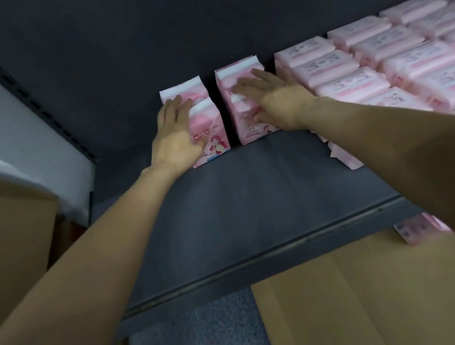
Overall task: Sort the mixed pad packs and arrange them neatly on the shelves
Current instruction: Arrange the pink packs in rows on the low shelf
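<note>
Under the 2 outstretched hands, 2 short rows of upright pink pad packs stand at the back of the dark shelf (pixel 253 192). The left hand (pixel 174 139) lies flat on the left row (pixel 208 133), fingers straight, thumb against the front pack's face. The right hand (pixel 276 96) presses flat-fingered on the right row (pixel 242 101). Just right of that hand, stacked pink packs (pixel 399 61) lie flat in rows. Below both forearms sit cardboard boxes (pixel 359 300).
</note>
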Motion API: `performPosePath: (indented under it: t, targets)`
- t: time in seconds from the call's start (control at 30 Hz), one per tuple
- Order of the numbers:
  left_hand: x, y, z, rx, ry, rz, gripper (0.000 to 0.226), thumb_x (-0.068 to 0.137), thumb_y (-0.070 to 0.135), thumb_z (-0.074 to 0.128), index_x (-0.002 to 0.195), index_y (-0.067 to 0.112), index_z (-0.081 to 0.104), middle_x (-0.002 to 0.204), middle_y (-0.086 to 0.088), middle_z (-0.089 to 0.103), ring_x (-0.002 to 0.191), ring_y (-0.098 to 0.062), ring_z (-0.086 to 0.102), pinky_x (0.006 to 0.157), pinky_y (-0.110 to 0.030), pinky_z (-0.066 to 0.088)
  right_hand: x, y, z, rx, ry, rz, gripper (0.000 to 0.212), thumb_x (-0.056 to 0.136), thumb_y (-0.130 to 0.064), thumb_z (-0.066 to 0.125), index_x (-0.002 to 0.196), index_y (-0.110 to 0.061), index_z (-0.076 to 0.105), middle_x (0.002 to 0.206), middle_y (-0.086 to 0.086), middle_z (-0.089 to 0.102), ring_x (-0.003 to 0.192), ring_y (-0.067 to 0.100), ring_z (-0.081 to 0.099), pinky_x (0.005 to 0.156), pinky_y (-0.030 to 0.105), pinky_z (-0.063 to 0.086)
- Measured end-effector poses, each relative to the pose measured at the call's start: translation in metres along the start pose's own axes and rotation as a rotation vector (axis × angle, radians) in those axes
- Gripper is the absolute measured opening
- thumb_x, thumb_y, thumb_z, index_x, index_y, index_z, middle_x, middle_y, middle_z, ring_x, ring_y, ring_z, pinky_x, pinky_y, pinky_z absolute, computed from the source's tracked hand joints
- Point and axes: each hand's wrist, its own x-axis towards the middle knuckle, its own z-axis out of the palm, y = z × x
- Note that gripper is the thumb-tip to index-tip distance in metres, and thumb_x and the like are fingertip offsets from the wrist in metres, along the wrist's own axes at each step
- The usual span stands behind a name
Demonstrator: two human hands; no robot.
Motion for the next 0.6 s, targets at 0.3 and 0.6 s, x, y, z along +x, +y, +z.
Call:
performPosePath:
  t: [0.3,0.6]
  targets:
    - [0.010,0.000,-0.010,0.065,-0.147,0.111,0.078,0.089,0.029,0.062,0.152,0.018,0.017,0.159,-0.002,0.015,0.146,-0.018,0.008,0.116,-0.033,0.018,-0.008,-0.019,-0.007,-0.095,-0.064,0.179,0.073,0.097,-0.024,0.044,0.151,-0.008,-0.002,0.160,0.007,-0.003,0.147,0.020,-0.004,0.116,0.051,-0.004]
    - [-0.057,0.073,-0.013,0.238,0.094,0.145,0.075,0.082,0.019,0.065,0.147,0.011,0.029,0.157,-0.017,0.013,0.146,-0.031,0.003,0.118,-0.047,0.011,-0.152,0.013,-0.037,0.143,0.149,-0.181,0.031,0.089,-0.021,0.060,0.118,-0.010,0.063,0.132,0.015,0.054,0.117,0.034,0.053,0.099,0.045,0.043]
